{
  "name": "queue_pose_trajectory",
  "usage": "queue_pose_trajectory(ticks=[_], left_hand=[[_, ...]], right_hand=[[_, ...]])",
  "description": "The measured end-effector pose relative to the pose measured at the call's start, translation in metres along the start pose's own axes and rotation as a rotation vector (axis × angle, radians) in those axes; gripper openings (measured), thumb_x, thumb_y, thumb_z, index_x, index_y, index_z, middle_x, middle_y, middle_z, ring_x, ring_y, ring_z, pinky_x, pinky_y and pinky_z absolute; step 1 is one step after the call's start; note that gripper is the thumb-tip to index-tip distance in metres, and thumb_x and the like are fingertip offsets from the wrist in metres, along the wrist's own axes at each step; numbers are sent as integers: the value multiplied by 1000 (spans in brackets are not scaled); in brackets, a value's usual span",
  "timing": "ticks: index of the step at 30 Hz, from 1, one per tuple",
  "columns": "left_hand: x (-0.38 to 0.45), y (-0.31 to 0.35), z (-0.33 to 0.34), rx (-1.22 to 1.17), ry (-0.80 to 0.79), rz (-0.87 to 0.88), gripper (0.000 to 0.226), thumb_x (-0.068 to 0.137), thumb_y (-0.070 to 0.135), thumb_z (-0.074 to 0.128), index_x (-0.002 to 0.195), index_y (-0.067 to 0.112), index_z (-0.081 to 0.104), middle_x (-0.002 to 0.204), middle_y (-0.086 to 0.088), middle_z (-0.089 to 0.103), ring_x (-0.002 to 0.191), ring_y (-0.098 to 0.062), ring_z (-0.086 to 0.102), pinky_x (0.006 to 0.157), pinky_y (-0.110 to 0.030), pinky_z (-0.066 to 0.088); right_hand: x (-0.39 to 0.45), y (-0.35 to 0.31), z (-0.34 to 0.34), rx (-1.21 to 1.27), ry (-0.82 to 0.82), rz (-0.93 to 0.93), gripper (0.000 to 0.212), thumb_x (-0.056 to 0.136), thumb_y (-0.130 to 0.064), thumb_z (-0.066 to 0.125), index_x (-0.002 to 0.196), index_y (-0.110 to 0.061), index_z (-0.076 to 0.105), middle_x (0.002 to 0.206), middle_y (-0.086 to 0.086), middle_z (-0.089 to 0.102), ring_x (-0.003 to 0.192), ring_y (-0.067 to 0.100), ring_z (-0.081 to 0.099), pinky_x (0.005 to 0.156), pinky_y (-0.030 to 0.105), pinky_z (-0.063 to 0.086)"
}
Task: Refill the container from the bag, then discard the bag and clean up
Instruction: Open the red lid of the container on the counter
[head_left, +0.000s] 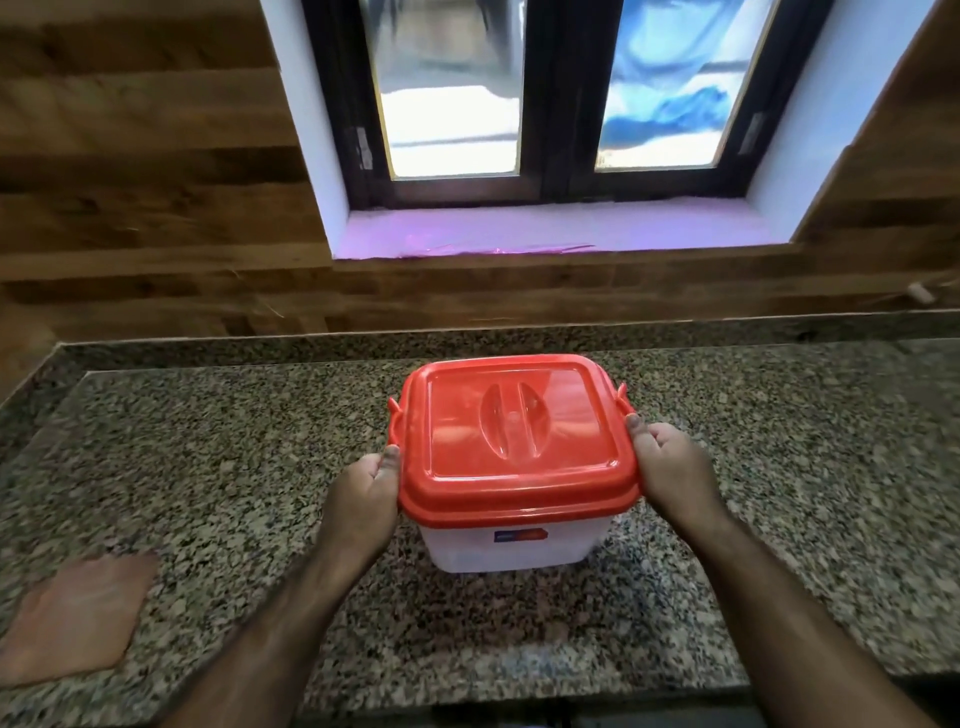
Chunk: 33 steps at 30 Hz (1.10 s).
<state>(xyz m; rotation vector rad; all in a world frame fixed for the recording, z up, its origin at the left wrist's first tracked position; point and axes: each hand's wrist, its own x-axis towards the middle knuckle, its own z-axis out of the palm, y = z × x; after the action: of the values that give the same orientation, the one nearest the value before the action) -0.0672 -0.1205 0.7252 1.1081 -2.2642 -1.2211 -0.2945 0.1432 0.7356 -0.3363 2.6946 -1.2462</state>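
Gripping the container (506, 543) on both sides — left hand (363, 499) and right hand (670, 467) pressed against the red lid (517, 441), closed, on the speckled granite counter (208, 467) below a window (550, 104).

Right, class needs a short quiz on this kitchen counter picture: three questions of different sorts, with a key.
1. True or false: the red lid sits on the container.
2. Multiple choice: where are the left hand and right hand? A) flat on the granite counter B) one at each side of the lid C) both on the lid's top handle
3. Fill in: behind the counter, in the wood-panelled wall, is a ____.

Key: 1 true; 2 B; 3 window
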Motion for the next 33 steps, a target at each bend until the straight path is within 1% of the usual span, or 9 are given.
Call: queue_pose_trajectory(ticks=[4, 7, 9, 11, 15, 19, 23, 28, 33], left_hand=[[-3, -12, 11, -311, 39, -184, 57, 117, 43, 37, 88, 13, 76, 71, 0, 78, 71, -20, 74, 65, -33, 55], [-11, -26, 22, -702, -139, -468, 55, 117, 35, 39, 94, 6, 79, 89, -12, 81, 89, -30, 76, 82, -43, 57], [-16, -32, 25, -715, -165, -506, 46, 113, 25, 47, 88, 3, 78, 86, -16, 76, 80, -29, 69, 77, -42, 54], [-17, -35, 27, -632, -68, -480, 37, 112, 30, 51, 98, 4, 74, 86, -12, 74, 73, -22, 65, 69, -38, 51], [-19, -15, 19, -450, 239, -287, 22, 114, 34, 48, 119, 25, 67, 119, -5, 74, 109, -31, 71, 89, -50, 59], [-17, 32, 9, -492, 131, -239, 29, 115, 38, 45, 112, 23, 69, 106, 1, 78, 101, -14, 72, 77, -31, 50], [-3, 30, 10, -524, 99, -290, 50, 113, 52, 41, 112, 14, 73, 101, -6, 81, 96, -27, 74, 88, -45, 54], [5, 26, 7, -539, -11, -357, 71, 112, 62, 29, 110, 10, 78, 67, 3, 71, 54, -13, 59, 61, -33, 44], [8, 29, 6, -503, -42, -364, 76, 109, 69, 26, 98, 15, 79, 72, 1, 74, 66, -20, 62, 71, -38, 47]], right_hand=[[11, 17, 2, 355, -54, 251, 49, 111, -45, 46, 92, -12, 76, 85, 13, 80, 85, 36, 77, 73, 50, 65], [8, 28, 4, 544, -273, 446, 44, 110, -40, 54, 104, -4, 77, 103, 19, 81, 96, 35, 76, 93, 57, 62], [9, 33, 5, 546, -354, 463, 44, 108, -42, 57, 110, -3, 77, 111, 22, 80, 105, 38, 74, 104, 63, 56], [15, 31, 5, 486, -293, 403, 48, 110, -48, 50, 111, -7, 75, 110, 18, 80, 107, 39, 74, 100, 63, 57], [17, 4, -10, 337, -143, 223, 54, 108, -64, 42, 106, -18, 71, 107, 5, 77, 98, 26, 74, 85, 48, 62], [19, -19, -23, 256, -192, 83, 48, 92, -64, 71, 101, -16, 73, 93, 3, 80, 80, 21, 79, 67, 43, 66], [27, -23, -24, 124, -245, 122, 69, 62, -65, 95, 108, -21, 68, 98, 1, 79, 80, 20, 81, 70, 45, 69], [25, -38, -35, 254, -276, 145, 72, 63, -46, 101, 115, -12, 65, 102, 9, 79, 77, 23, 82, 69, 47, 69], [18, -68, -47, 601, -312, 132, 65, 73, -18, 97, 124, -8, 59, 114, 19, 76, 89, 35, 81, 70, 50, 69]])
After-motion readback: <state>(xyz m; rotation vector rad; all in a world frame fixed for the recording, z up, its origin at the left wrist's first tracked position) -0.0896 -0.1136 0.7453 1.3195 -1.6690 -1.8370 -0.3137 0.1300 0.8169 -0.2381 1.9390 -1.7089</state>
